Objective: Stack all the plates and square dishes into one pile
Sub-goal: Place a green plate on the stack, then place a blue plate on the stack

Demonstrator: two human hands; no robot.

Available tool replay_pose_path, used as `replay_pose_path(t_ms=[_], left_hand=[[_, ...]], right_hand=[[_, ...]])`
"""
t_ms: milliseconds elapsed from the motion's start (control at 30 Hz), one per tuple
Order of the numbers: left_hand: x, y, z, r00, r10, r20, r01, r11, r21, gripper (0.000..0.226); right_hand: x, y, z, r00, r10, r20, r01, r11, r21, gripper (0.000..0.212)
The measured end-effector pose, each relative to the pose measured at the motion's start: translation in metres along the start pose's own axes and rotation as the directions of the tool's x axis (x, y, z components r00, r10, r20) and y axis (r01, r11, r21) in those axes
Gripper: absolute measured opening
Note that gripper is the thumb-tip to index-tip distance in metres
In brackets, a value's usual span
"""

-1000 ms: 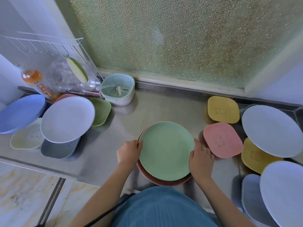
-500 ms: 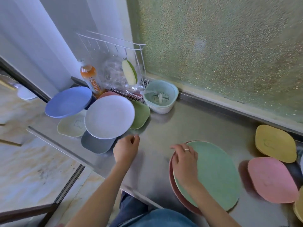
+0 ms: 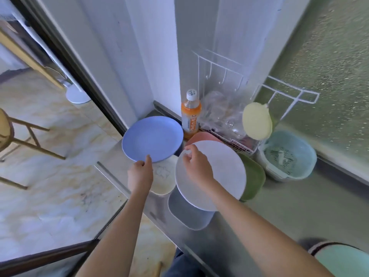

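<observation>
Change: you are no longer steadying the green plate [image 3: 347, 262] on its pile at the near right; both hands are now reaching across to the cluster of dishes at the far left corner of the bench [image 3: 279, 216].
Left hand: your left hand [image 3: 140, 174] is pinching the near rim of the blue plate [image 3: 152, 137], thumb on top and fingers curled beneath, so it looks like it is grasping that plate.
Right hand: your right hand [image 3: 196, 166] is curling over the far-left part of the white plate [image 3: 211, 174]; the fingertips are touching it, but you cannot tell yet whether the rim is properly gripped.
Under them: a cream square dish [image 3: 163, 176] is lying between the two plates, a grey square dish [image 3: 189, 214] is showing under the near edge of the white plate, a green square dish [image 3: 252, 178] is peeking out on its right, and a pink dish [image 3: 201, 136] is showing behind it.
Pile: the green plate is sitting over a reddish plate at the near right corner of the view, well apart from this cluster.
Nearby: an orange bottle [image 3: 190, 114] and a wire rack [image 3: 229, 108] are standing just behind the plates.
Meaning: you are likely starting to collect the left cluster, so most dishes are not yet stacked.
Risk: lifting two plates at once may tip either one.
</observation>
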State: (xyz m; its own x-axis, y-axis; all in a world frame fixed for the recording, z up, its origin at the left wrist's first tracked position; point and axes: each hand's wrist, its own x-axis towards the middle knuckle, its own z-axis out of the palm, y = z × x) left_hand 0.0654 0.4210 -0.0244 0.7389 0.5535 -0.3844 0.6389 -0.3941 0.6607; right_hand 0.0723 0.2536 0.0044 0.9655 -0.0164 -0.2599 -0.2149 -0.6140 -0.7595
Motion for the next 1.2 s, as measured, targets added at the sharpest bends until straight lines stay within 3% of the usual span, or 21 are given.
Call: replay_pose_path(t_ms=[133,267,367,533,700,767,833,933,1033,1200], left_hand=[[0.022,-0.002,-0.006,0.994,-0.101,-0.05,0.101,0.995,0.01,0.049],[0.03,-0.001,-0.006,0.987,-0.133,-0.086,0.136,0.99,0.026,0.036],[0.028,0.0,-0.006,0.987,-0.125,-0.097,0.131,0.99,0.05,0.038],[0.018,-0.001,-0.013,0.985,-0.12,-0.125,0.121,0.993,0.001,0.039],[0.011,-0.012,-0.032,0.981,-0.151,-0.121,0.12,0.965,-0.234,0.039],[0.0,-0.012,-0.035,0.987,-0.156,-0.036,0.136,0.937,-0.322,0.04],[-0.018,-0.007,-0.031,0.982,-0.079,0.172,0.137,0.922,-0.362,0.031],[-0.057,0.004,-0.015,0.911,0.072,0.405,0.078,0.937,-0.341,0.033],[-0.109,0.018,0.011,0.877,0.157,0.454,0.02,0.933,-0.36,0.04],[-0.199,0.015,0.072,0.787,0.39,0.478,-0.291,0.918,-0.27,0.038]], right_hand=[[0.045,-0.016,0.023,0.973,0.224,0.054,-0.23,0.959,0.167,0.03],[0.068,-0.021,0.038,0.947,0.313,0.074,-0.321,0.922,0.215,0.036],[0.076,-0.02,0.046,0.93,0.349,0.118,-0.367,0.904,0.219,0.034],[0.07,-0.024,0.041,0.952,0.299,0.07,-0.307,0.926,0.222,0.025],[0.022,0.005,0.0,0.974,0.216,0.067,-0.225,0.955,0.192,0.021],[-0.006,0.02,-0.023,0.971,0.231,0.068,-0.24,0.943,0.231,0.02],[-0.037,0.039,-0.046,0.962,0.262,0.071,-0.271,0.92,0.281,0.022],[-0.083,0.077,-0.076,0.943,0.331,0.041,-0.322,0.871,0.37,0.028],[-0.133,0.12,-0.108,0.939,0.343,-0.031,-0.301,0.861,0.41,0.032],[-0.218,0.19,-0.162,0.903,0.375,-0.21,-0.264,0.869,0.418,0.031]])
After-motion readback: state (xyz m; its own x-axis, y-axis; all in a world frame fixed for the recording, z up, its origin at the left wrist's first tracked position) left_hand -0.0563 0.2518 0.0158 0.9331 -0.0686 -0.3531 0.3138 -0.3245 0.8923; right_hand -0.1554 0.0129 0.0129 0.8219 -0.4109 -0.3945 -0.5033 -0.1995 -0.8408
